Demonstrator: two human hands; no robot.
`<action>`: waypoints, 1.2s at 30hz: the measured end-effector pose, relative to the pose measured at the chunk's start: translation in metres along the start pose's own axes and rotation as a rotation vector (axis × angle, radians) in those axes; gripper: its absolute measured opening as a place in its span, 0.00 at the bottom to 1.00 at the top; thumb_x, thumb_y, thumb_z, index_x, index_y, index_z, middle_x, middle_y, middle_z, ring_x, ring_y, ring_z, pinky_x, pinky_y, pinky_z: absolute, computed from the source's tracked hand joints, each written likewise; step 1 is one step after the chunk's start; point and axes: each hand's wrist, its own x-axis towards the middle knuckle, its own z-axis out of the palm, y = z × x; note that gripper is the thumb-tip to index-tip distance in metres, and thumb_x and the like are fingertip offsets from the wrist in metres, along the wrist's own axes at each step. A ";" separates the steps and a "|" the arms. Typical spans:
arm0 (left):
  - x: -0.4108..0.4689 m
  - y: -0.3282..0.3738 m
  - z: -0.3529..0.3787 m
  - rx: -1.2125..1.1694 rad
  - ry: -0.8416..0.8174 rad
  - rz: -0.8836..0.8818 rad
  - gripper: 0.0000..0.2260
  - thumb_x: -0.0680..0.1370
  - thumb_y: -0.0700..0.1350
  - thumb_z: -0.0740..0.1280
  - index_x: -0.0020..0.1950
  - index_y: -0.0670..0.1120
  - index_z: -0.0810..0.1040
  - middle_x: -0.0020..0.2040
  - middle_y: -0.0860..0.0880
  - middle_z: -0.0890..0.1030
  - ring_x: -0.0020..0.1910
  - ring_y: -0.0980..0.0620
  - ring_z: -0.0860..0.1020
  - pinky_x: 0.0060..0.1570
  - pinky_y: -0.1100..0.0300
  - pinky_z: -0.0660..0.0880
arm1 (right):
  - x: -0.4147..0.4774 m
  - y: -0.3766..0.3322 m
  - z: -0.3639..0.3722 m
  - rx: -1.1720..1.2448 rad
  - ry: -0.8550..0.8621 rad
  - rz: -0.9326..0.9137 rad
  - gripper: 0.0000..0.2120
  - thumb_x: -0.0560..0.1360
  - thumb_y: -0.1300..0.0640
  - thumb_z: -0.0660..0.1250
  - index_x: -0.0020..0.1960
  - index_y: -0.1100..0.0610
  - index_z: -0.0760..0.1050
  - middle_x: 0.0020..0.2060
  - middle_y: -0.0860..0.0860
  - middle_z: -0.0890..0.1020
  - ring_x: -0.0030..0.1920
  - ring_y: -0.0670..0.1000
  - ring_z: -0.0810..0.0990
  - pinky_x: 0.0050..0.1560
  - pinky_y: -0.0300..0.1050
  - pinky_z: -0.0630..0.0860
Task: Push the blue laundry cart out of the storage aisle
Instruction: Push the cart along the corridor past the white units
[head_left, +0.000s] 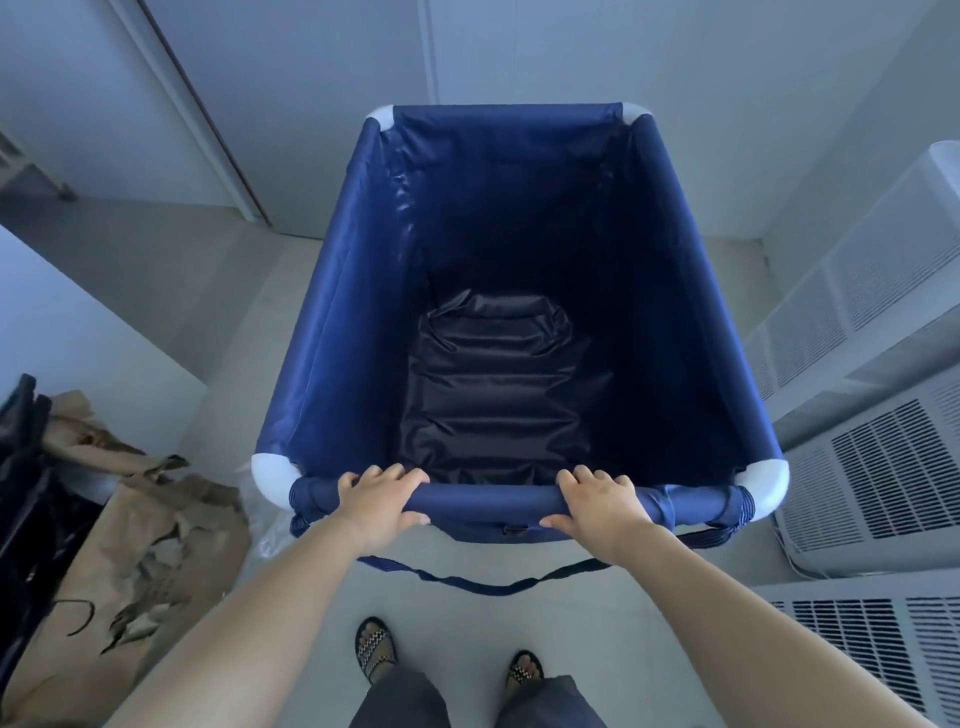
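The blue laundry cart (332, 332) fills the middle of the head view, a deep navy fabric bin with white plastic corners. A dark folded fabric liner lies at its bottom. My left hand (378, 499) grips the near top rail (488, 501) left of centre, fingers curled over it. My right hand (597, 501) grips the same rail right of centre. A blue strap (483, 584) hangs loose below the rail, in front of my sandalled feet.
White air-conditioner units (872, 467) are stacked along the right, close to the cart's side. Torn brown paper bags (135, 545) and a dark object sit at the left. A white wall and a door (156, 93) stand just beyond the cart. Grey floor shows at far left.
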 end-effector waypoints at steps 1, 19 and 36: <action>0.004 -0.002 -0.004 -0.001 -0.001 0.008 0.16 0.79 0.57 0.59 0.65 0.56 0.65 0.61 0.52 0.71 0.61 0.48 0.67 0.64 0.49 0.60 | 0.003 0.000 -0.003 0.000 0.004 0.008 0.28 0.76 0.35 0.54 0.64 0.55 0.63 0.58 0.53 0.73 0.57 0.56 0.73 0.56 0.50 0.67; 0.110 -0.059 -0.057 0.034 0.006 0.243 0.14 0.79 0.55 0.59 0.64 0.57 0.65 0.61 0.52 0.71 0.61 0.47 0.67 0.57 0.48 0.60 | 0.066 -0.027 -0.044 0.030 -0.009 0.279 0.27 0.76 0.35 0.53 0.65 0.55 0.62 0.58 0.52 0.71 0.58 0.55 0.72 0.59 0.49 0.67; 0.214 -0.069 -0.131 0.175 0.037 0.368 0.13 0.79 0.55 0.59 0.63 0.55 0.66 0.57 0.50 0.72 0.58 0.46 0.68 0.58 0.49 0.60 | 0.143 -0.017 -0.073 0.177 0.008 0.441 0.26 0.76 0.35 0.54 0.63 0.53 0.62 0.58 0.52 0.71 0.57 0.55 0.71 0.56 0.50 0.66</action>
